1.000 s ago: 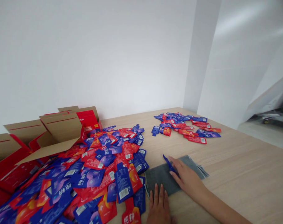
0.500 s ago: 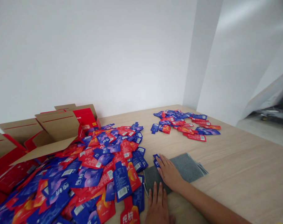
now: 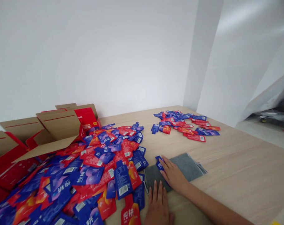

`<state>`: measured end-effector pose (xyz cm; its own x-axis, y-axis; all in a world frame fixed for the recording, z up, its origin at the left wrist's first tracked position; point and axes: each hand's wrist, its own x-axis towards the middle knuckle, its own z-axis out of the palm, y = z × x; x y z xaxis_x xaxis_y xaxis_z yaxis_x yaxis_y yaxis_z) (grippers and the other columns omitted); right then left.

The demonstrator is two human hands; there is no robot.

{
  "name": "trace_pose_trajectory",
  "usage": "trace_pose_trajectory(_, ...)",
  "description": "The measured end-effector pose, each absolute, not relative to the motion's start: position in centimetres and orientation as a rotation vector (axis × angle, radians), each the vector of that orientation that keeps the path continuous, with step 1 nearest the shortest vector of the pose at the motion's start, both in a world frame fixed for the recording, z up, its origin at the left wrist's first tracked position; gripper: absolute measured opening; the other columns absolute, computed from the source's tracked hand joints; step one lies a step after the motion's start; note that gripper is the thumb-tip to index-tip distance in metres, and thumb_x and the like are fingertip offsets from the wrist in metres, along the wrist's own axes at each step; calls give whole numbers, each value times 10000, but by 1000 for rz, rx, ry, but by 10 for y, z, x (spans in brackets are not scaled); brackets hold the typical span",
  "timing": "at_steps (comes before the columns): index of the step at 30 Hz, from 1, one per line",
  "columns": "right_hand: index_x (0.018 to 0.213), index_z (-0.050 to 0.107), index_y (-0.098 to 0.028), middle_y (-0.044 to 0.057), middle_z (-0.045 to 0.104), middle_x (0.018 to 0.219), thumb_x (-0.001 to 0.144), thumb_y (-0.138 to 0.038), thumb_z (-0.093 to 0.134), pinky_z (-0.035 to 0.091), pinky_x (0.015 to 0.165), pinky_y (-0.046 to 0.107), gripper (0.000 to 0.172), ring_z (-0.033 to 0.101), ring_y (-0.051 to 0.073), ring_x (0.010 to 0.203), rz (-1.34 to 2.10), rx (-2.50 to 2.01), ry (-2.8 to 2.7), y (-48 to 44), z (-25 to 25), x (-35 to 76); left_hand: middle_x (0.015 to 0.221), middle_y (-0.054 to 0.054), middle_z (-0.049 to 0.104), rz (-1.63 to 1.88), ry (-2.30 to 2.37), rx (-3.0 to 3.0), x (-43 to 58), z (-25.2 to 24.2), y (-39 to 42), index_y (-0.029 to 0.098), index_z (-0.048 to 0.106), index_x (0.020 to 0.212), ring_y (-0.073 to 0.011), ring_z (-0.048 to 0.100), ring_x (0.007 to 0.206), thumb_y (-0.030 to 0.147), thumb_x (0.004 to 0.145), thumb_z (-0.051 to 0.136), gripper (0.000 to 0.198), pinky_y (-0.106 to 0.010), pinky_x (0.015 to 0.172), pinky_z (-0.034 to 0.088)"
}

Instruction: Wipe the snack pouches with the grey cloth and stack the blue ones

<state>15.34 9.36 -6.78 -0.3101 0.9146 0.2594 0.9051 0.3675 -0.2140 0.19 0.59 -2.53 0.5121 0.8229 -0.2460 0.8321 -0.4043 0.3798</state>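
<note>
A blue pouch [image 3: 159, 163] lies on the folded grey cloth [image 3: 185, 165]. My right hand [image 3: 173, 175] rests flat over it, fingers stretched out, hiding most of the pouch. My left hand [image 3: 158, 201] lies with its fingers extended on the cloth's near left part, below the right hand. Just left of the cloth, a blue pouch with a barcode [image 3: 122, 181] and a red pouch [image 3: 130, 212] sit at the edge of a large heap of red and blue pouches [image 3: 90, 175].
Open red cardboard boxes [image 3: 60, 125] with brown flaps stand behind the heap on the left. A smaller group of red and blue pouches [image 3: 179, 120] lies farther back on the wooden table [image 3: 240, 162]. A white wall [image 3: 132, 56] rises behind.
My right hand has slid slightly, and more of the blue pouch beneath it shows on the cloth. My left hand stays nearly in place.
</note>
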Motion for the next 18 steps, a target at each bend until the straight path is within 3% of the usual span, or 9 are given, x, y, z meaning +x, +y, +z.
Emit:
trace_pose_trajectory(3, 1335, 391, -92, 178, 340, 1415, 787, -217, 475, 315, 1045, 409, 569, 339, 256, 1291, 192, -1613, -2260, 97, -61, 159, 1463, -127, 126, -15, 1351, 2320, 1, -25, 6, 83, 261, 1392, -326, 86, 1344, 289, 795, 438, 656, -519, 1075, 158)
trace_pose_trajectory(6, 1360, 342, -141, 147, 354, 1401, 690, -101, 468, 282, 1060, 398, 682, 331, 224, 1292, 314, -1538, -2183, 97, -54, 164, 1460, -139, 104, -22, 1336, 2299, 2, -26, 8, 58, 257, 1388, -326, 61, 1341, 302, 800, 426, 659, -519, 1078, 134)
trace_pose_trajectory(12, 1381, 294, -163, 121, 493, 1239, 622, -97, 528, 347, 994, 371, 797, 479, 217, 1146, 794, -1548, -1988, 116, -37, 167, 1453, -151, 121, -43, 1346, 2298, 5, -35, 11, 53, 263, 1385, -351, 91, 1335, 322, 792, 428, 671, -560, 1060, 156)
trace_pose_trajectory(15, 1359, 332, -120, 140, 504, 1238, 620, -122, 578, 368, 968, 396, 779, 487, 241, 1123, 921, -1547, -1896, 140, -18, 151, 1445, -157, 179, -13, 1378, 2389, 6, -59, 15, 69, 301, 1376, -368, 156, 1324, 333, 776, 458, 674, -568, 1038, 219)
trace_pose_trajectory(18, 1336, 375, -133, 128, 530, 1224, 605, -104, 608, 401, 933, 388, 768, 523, 240, 1076, 1018, -1354, -1939, 169, 13, 115, 1403, -153, 321, 82, 1440, 2605, 5, -97, 20, 107, 405, 1336, -371, 312, 1272, 348, 760, 509, 633, -525, 979, 351)
